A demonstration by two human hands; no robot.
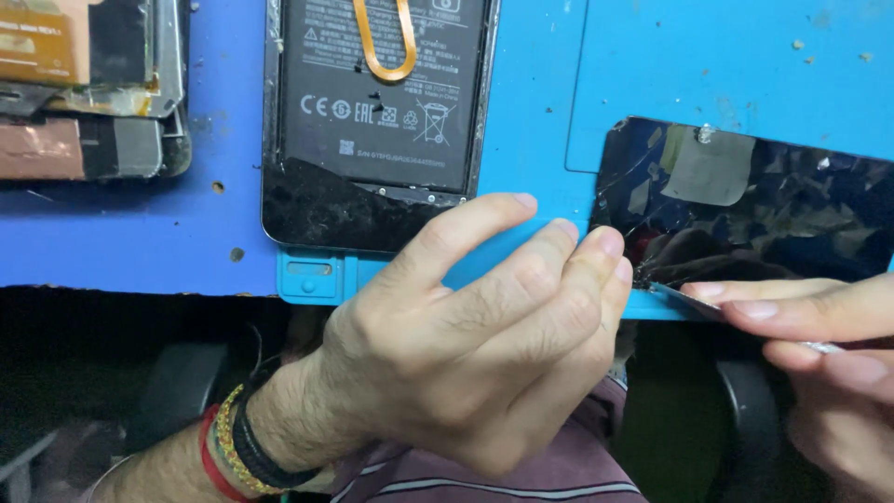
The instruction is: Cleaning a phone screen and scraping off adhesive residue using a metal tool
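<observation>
A cracked, glossy black glass panel (pixel 773 205) lies on the light blue work mat (pixel 540 93) at the right. My left hand (pixel 475 345) rests at the mat's front edge, its fingertips touching the panel's lower left corner. My right hand (pixel 829 354) comes in from the right and pinches a thin metal blade (pixel 684 300), whose tip sits at the panel's bottom edge near that corner. An opened phone (pixel 372 121) with its black battery exposed lies face down left of the panel, behind my left hand.
An orange loop-shaped flex strip (pixel 384 47) lies on the battery. More dismantled phone parts (pixel 88 88) are stacked at the far left on the darker blue tabletop (pixel 130 242). The table's front edge runs just behind my hands, with dark space below.
</observation>
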